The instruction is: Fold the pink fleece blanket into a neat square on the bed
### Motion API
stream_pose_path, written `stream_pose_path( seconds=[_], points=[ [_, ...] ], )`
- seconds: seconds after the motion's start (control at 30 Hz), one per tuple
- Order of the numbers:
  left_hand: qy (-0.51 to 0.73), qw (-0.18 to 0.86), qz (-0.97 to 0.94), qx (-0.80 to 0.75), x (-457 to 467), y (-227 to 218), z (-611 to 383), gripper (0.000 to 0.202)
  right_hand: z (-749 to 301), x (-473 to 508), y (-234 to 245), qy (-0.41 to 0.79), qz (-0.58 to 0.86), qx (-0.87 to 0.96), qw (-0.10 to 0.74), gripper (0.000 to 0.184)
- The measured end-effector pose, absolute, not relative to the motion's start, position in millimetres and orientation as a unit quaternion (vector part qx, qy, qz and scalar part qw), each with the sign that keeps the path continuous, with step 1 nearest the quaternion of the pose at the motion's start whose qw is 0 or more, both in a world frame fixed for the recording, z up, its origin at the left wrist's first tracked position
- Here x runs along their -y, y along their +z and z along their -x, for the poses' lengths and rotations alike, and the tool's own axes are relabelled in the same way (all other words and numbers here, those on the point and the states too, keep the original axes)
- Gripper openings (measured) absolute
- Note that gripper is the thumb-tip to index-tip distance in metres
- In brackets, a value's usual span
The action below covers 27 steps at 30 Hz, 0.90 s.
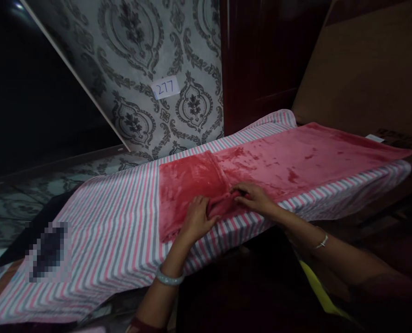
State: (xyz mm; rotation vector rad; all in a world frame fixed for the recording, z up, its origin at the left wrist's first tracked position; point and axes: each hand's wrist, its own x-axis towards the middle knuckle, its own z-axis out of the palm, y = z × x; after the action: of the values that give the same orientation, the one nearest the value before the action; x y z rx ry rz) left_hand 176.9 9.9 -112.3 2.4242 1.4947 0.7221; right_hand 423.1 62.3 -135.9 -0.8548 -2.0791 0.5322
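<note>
A long red plush cloth (278,159) lies across a board covered in a pink, grey and white striped sheet (115,222). Its left end is folded over into a darker red panel (187,180). My left hand (195,217) rests on the near edge of that folded panel, fingers curled and pinching the fabric. My right hand (256,196) pinches the same near edge just to the right, at the fold line. A pale bangle sits on my left wrist, a thin bracelet on my right.
A damask-patterned wall panel (150,69) with a paper label reading 277 (166,87) stands behind the board. Dark wooden furniture (257,55) and a brown board (365,69) are at the back right. A blurred dark patch (48,252) lies on the sheet's left.
</note>
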Motion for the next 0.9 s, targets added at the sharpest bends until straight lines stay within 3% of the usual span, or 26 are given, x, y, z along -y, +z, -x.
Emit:
stream_pose_path(
  seconds=[0.2,0.33,0.43,0.57,0.73,0.9],
  points=[
    [0.141,-0.046,-0.812,-0.564,-2,-108,-168,0.008,-423,-61,-136,0.11,0.319,0.847,0.41,0.014],
    [0.112,-0.144,-0.81,-0.558,-2,-116,-170,0.019,-424,-58,-145,-0.03,0.31,0.869,0.384,0.019],
    [0.075,-0.157,-0.837,-0.519,2,-127,-168,0.024,-429,-55,-159,-0.073,0.305,0.885,0.344,0.024],
    [0.069,-0.104,-0.862,-0.492,13,-131,-161,0.033,-439,-44,-169,0.022,0.319,0.891,0.322,0.027],
    [0.142,-0.062,-0.868,-0.472,18,-121,-172,0.05,-442,-28,-157,0.118,0.383,0.836,0.374,0.023],
    [0.158,-0.066,-0.87,-0.463,3,-121,-202,0.036,-432,-27,-148,0.144,0.415,0.817,0.374,0.022]
  ],
)
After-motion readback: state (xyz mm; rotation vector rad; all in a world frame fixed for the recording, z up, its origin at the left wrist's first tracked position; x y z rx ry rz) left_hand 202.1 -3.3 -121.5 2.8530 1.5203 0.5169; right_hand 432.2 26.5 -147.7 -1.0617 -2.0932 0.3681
